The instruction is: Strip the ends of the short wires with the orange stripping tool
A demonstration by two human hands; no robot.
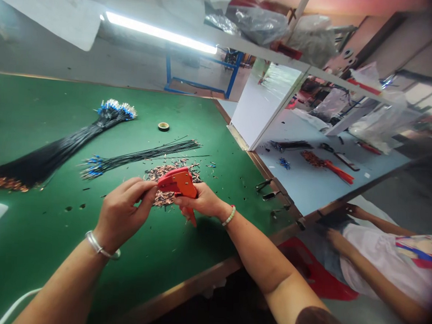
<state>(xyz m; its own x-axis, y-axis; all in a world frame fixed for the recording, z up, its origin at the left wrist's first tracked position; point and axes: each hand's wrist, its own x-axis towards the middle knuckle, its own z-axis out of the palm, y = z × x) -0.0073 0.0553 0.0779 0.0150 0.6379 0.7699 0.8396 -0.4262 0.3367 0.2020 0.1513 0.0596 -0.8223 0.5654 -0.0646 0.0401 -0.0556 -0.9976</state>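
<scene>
Your right hand (200, 202) clenched round handles of orange crimping tool (177, 182), centre of frame, just above copper terminal pile (163, 198) on green table (37, 230). Your left hand (122, 213) pinched at tool head; pinched item too small to tell. Black wire bundle (141, 155) behind pile.

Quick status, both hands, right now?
Left hand: fingers pinched at the red crimping tool's head; any small part between them cannot be told.
Right hand: closed on the red crimping tool's handles.
</scene>
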